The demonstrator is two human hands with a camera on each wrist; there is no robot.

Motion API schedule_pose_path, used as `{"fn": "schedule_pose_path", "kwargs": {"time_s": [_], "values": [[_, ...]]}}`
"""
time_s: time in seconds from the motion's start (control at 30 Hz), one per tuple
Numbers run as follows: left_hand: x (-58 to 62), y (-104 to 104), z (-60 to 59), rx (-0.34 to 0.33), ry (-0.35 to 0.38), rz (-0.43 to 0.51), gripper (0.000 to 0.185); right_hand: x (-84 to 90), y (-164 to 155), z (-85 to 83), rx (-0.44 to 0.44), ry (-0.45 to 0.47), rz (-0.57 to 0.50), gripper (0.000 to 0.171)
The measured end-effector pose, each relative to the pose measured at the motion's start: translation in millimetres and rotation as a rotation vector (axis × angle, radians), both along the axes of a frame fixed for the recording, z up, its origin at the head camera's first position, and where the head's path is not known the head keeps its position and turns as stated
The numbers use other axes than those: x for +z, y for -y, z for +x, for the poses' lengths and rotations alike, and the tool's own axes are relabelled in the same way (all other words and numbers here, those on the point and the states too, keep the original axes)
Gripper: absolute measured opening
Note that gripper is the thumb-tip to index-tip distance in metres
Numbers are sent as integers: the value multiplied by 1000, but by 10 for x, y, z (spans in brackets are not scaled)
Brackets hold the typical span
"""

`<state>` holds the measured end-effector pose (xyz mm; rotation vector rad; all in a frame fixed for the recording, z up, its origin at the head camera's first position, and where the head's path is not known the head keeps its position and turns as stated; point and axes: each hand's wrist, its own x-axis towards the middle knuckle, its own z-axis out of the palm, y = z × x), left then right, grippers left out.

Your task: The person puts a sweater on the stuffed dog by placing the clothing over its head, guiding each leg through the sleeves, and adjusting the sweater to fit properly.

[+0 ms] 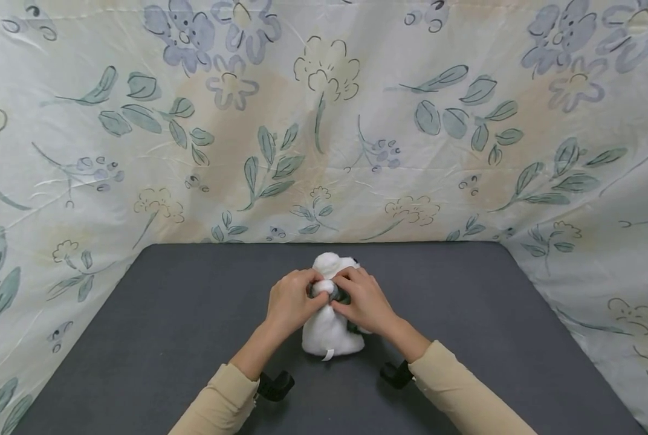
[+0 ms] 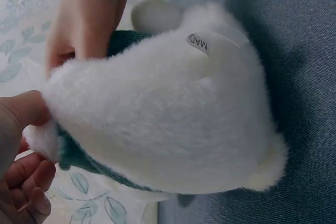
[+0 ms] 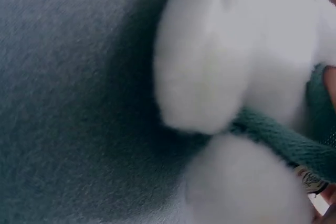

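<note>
A white plush toy (image 1: 332, 332) stands on the grey table with its back and small tag towards me. It wears a green knitted garment (image 1: 341, 295), much of it hidden by the hands. My left hand (image 1: 293, 304) pinches the toy near its neck, thumb and fingers around a small white furry part (image 2: 42, 139). On the other side, my right hand (image 1: 364, 300) grips the green knit by the neck. Its fingertips are partly hidden. A green strap with a small printed label (image 3: 311, 180) runs beside the right fingers in the right wrist view.
The grey table (image 1: 193, 314) extends around the toy on all sides. A floral cloth (image 1: 356, 121) hangs behind it and along both sides. Black wrist mounts (image 1: 275, 386) sit under both forearms, close to the tabletop.
</note>
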<state>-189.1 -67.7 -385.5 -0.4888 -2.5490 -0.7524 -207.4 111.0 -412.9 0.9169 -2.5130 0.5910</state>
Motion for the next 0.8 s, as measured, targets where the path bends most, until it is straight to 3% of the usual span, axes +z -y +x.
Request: {"fn": "schedule_pose_path", "kwargs": {"time_s": [0.23, 0.4, 0.67, 0.8], "values": [[60, 14, 17, 0, -52, -1, 9, -21, -5, 9, -75, -23, 91, 32], [97, 52, 19, 10, -60, 15, 8, -6, -23, 6, -101, 23, 125, 39], [89, 58, 18, 21, -24, 21, 8, 8, -80, 10, -129, 106, 174, 43], [70, 28, 20, 17, 28, 26, 11, 14, -95, 26, -127, 127, 169, 45]]}}
